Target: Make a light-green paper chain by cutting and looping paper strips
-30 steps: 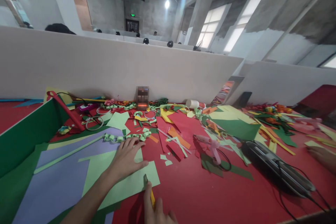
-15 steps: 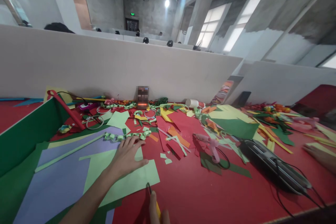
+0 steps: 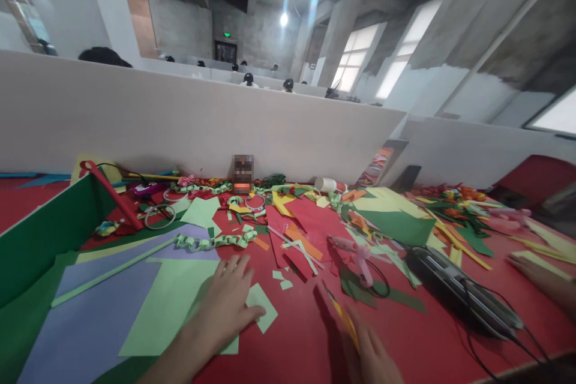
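My left hand (image 3: 225, 303) lies flat with fingers spread on a light green paper sheet (image 3: 173, 306) on the red table (image 3: 297, 336). My right hand (image 3: 375, 360) is at the bottom edge, blurred by motion, closed round a yellow-handled cutter (image 3: 345, 319) whose blade points up and left above the table. The cutter is off the green sheet, to its right. A green paper chain (image 3: 211, 241) lies just beyond my left hand.
Purple paper (image 3: 90, 318) and a green board (image 3: 40, 234) lie at left. Paper scraps, a pink glue gun (image 3: 357, 250), a black power strip (image 3: 459, 291) with cables and a white cup (image 3: 326, 184) litter the table. Another person's hand (image 3: 544, 279) rests at right. A white partition (image 3: 202, 120) stands behind.
My right hand has moved right with the cutter, away from the green sheet's edge. My left hand has slid nearer and rightward on the sheet. The camera tilted slightly.
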Demonstrator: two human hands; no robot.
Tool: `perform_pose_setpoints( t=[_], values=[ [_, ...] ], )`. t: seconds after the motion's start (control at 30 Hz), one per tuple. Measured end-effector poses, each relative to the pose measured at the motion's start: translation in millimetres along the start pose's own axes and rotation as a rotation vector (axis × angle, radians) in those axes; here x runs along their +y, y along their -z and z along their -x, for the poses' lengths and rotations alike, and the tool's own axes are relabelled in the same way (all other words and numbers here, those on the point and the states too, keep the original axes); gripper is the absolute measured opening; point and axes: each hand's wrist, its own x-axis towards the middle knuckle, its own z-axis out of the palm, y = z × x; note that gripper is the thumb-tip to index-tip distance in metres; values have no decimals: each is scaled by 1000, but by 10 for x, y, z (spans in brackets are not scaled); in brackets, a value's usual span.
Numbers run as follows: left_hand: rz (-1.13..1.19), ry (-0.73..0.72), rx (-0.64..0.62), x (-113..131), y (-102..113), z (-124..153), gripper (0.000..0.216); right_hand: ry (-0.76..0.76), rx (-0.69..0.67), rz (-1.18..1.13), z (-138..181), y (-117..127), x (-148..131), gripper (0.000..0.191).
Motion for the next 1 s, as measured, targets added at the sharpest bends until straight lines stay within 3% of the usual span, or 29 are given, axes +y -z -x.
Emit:
perform_pose_setpoints(
  t=[0.1, 0.17, 0.23, 0.4, 0.57, 0.7, 0.77, 0.83, 0.9, 1.0],
  values=[
    [15, 80, -126, 131, 56, -37, 34, 4, 92, 186, -189, -102, 78, 40],
    [69, 100, -186, 149, 63, -47, 25, 52, 176, 241, -282, -152, -52, 36],
    [134, 75, -237, 142, 55, -38, 31, 142, 222, 203, -387, -157, -276, 35],
    [101, -12, -314, 181, 94, -62, 62, 396, 109, -63, -778, -22, -867, 37],
    [30, -150, -345, 147, 136, -179, 28, 459, 19, -273, -1146, 47, -1179, 38],
    [460, -113, -275, -91, 47, -224, 38, 349, -118, -755, -1303, -44, -1294, 31],
    [767, -57, -139, -225, 13, -257, 43, 273, -228, -991, -1350, -134, -1341, 31],
    [972, 51, 37, -333, -4, -296, 30, 226, -301, -1107, -1378, -243, -1384, 37],
    [1066, 158, 152, -402, -15, -320, 22, 201, -356, -1154, -1386, -351, -1419, 38],
    [1127, 220, 175, -432, -37, -301, 31, 129, -456, -1272, -1370, -461, -1449, 40]
  ],
)
